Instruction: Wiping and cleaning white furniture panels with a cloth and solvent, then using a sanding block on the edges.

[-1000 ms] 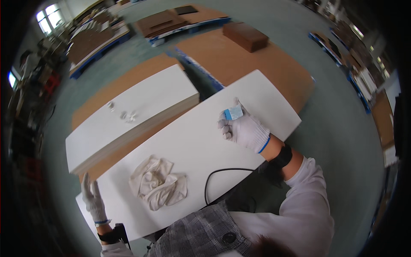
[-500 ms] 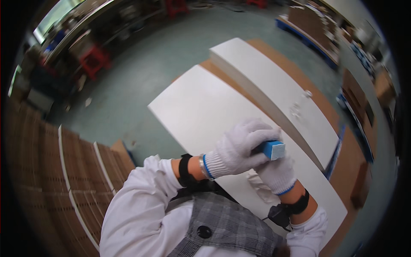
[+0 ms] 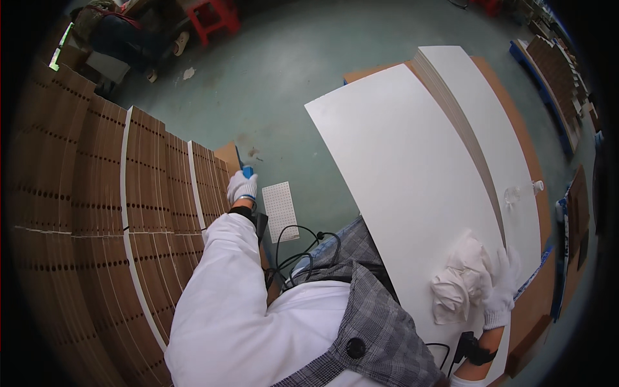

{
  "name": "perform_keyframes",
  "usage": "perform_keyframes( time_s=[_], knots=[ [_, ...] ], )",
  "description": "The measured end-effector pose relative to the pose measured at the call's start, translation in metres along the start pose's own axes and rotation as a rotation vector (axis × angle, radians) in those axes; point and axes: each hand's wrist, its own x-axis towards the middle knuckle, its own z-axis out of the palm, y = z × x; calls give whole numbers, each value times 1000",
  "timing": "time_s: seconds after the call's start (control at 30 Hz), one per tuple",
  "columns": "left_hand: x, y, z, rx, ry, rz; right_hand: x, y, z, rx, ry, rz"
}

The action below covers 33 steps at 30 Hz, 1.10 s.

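My left hand (image 3: 242,187), in a white knit glove with a blue cuff edge, reaches out to the left beside the end of the stacked brown boards. Its fingers are closed around a small blue block (image 3: 248,171), mostly covered by the glove. My right hand (image 3: 505,284), gloved too, lies flat with fingers stretched at the right edge of a large white panel (image 3: 393,142). Beside that hand a crumpled white cloth (image 3: 461,280) rests on the panel. A second stack of white panels (image 3: 477,109) stands just to the right.
Brown boards with rows of holes (image 3: 97,193) stand packed along the left. A white perforated sheet (image 3: 280,211) lies on the floor near black cables (image 3: 313,242). Farther off are a red stool (image 3: 213,19), a seated person (image 3: 122,42) and a loaded blue pallet (image 3: 548,93).
Both hands were together over the panel with the blue block. The left hand has carried the block far left; the right has moved to the panel's right edge. My view has turned left.
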Motion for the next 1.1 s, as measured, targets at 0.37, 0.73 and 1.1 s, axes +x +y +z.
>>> perform_keyframes(
  time_s=[0.37,0.73,1.1],
  knots=[
    [-18,-76,72,15,-2,-366,-11,-19,9,230,-356,137],
    [-27,-77,77,18,-15,-416,0,-28,3,111,-343,105],
    [-30,-48,57,125,41,-308,1,-39,0,185,-341,41]
  ],
)
